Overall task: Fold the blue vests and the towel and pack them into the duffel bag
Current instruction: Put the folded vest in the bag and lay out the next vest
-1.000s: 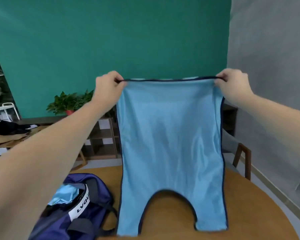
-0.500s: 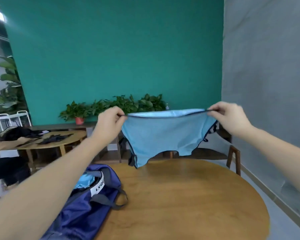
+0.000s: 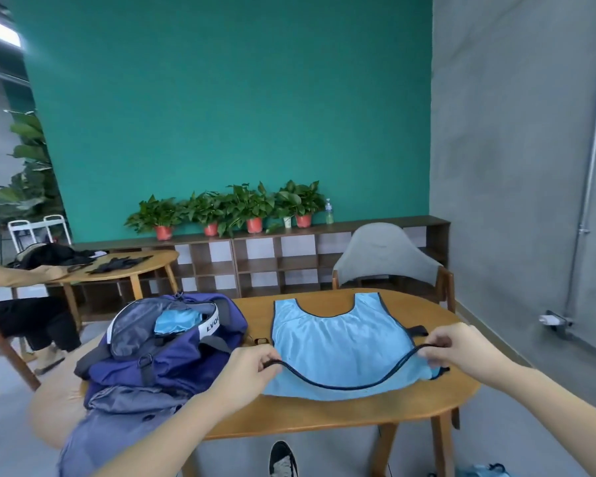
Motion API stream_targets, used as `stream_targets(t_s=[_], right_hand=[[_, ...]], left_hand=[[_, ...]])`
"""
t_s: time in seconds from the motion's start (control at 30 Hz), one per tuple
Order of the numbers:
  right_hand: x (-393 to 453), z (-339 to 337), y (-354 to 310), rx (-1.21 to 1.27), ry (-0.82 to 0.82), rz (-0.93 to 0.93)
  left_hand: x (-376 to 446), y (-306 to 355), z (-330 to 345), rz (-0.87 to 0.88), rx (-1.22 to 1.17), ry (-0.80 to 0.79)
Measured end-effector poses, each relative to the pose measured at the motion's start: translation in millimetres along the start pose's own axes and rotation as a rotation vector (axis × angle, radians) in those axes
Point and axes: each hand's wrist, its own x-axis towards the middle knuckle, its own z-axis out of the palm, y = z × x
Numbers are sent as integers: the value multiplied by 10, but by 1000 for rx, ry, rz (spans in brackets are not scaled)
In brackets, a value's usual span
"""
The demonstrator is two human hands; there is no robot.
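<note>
Teal wall, round wooden worktop [image 3: 324,413]. A blue vest [image 3: 338,342] lies flat toward the right edge, neckline at the far side. Left hand [image 3: 252,368] and right hand [image 3: 456,346] each pinch its near hem, lifted slightly. The duffel bag [image 3: 172,346] hangs off the left edge, so it could slip. An uneven pull would skew the fold.

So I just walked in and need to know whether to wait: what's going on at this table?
A person is folding laundry to pack. A blue vest lies spread on the wooden table, neck opening away from them. The left hand and the right hand each pinch the dark-trimmed near hem, lifted slightly off the table. The purple duffel bag sits open on the left, beside the vest, with some light blue fabric already inside. No towel is visible.
</note>
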Motion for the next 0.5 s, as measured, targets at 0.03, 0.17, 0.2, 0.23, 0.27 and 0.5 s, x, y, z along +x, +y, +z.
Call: stream_targets(t_s=[0.03, 0.17, 0.2, 0.23, 0.27, 0.5], right_hand=[[-61, -1, 16, 34, -16, 24], [-214, -57, 25, 96, -70, 90], [-229, -83, 15, 85, -78, 100], [-232, -116, 7, 77, -83, 109], [-217, -150, 3, 76, -88, 117], [250, -401, 35, 81, -63, 96]], left_hand=[[-32, 9, 40, -3, 2, -13], [-57, 21, 126, 3, -27, -57], [-38, 15, 139, 8, -43, -61], [-17, 19, 148, 12, -68, -64], [16, 16, 156, 4, -98, -63], [473, -57, 58, -21, -284, 39]])
